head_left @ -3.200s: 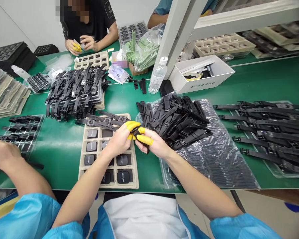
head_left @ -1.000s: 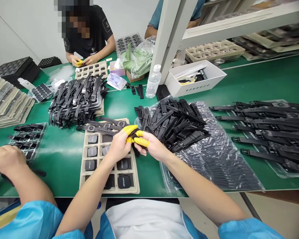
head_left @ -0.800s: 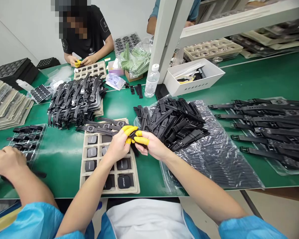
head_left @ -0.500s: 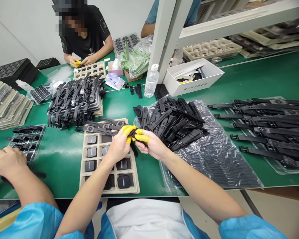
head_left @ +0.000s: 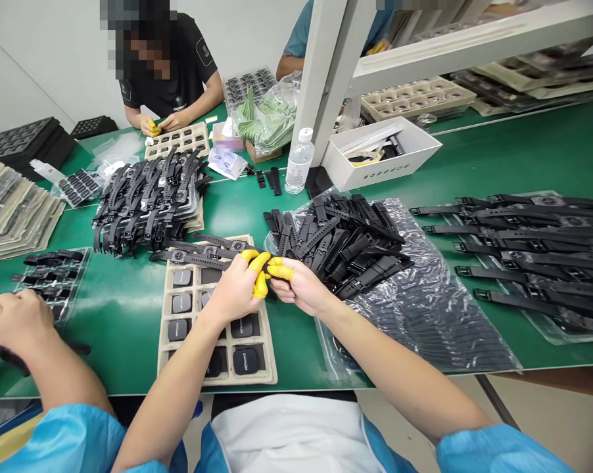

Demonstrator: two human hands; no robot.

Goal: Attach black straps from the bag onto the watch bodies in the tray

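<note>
My left hand (head_left: 240, 282) and my right hand (head_left: 296, 282) meet over the upper right corner of a beige tray (head_left: 269, 355). Yellow covers sit on several fingertips. Both hands pinch a small black piece between them, mostly hidden by the fingers; it looks like a watch or its strap. Black square watch bodies (head_left: 246, 360) lie in the tray's compartments. Across the tray's far end rest watches with black straps (head_left: 210, 251). Just right of my right hand is a heap of loose black straps (head_left: 340, 240) on a clear plastic bag (head_left: 415, 322).
Strapped watches (head_left: 148, 197) are piled at the left back, others (head_left: 533, 256) lie at the right. A water bottle (head_left: 299, 161) stands by a white box (head_left: 385, 157) and a post. A co-worker's hand (head_left: 20, 318) is at the left; another person (head_left: 171, 79) sits opposite.
The fingers of my left hand have curled further around the black piece, and its dangling dark end is now less visible. Both hands stay in nearly the same place.
</note>
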